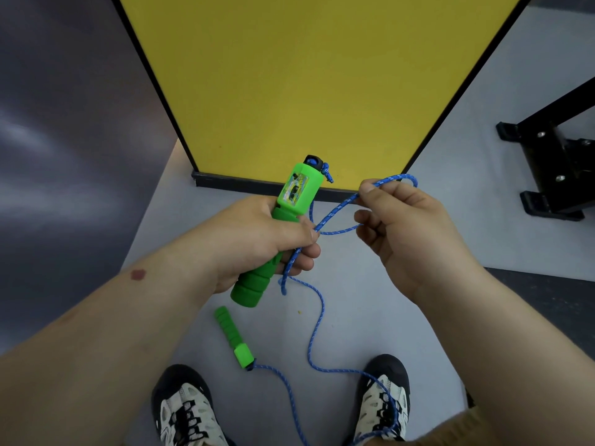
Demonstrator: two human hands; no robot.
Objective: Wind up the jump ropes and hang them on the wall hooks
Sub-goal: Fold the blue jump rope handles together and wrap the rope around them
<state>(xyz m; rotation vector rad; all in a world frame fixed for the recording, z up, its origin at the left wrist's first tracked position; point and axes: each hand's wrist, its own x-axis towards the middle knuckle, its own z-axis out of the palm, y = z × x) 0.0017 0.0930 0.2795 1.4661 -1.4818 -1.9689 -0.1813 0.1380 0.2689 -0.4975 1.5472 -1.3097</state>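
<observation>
At left, a bright green foam-gripped jump-rope handle (280,226) is being gripped upright by the left hand (257,243), likely as a core for winding. Further right, a loop of blue speckled woven cord (335,214) is being pinched by the right hand (402,226); below, the second green handle (233,336) is being left on the grey floor (450,220), unwound.

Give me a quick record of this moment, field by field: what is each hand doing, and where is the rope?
left hand: grips the green handle upright
right hand: pinches a loop of the blue rope
second handle: lies on the grey floor
rope slack: trails down to the floor, crossing the right shoe
backdrop: yellow panel
winding: barely begun
</observation>
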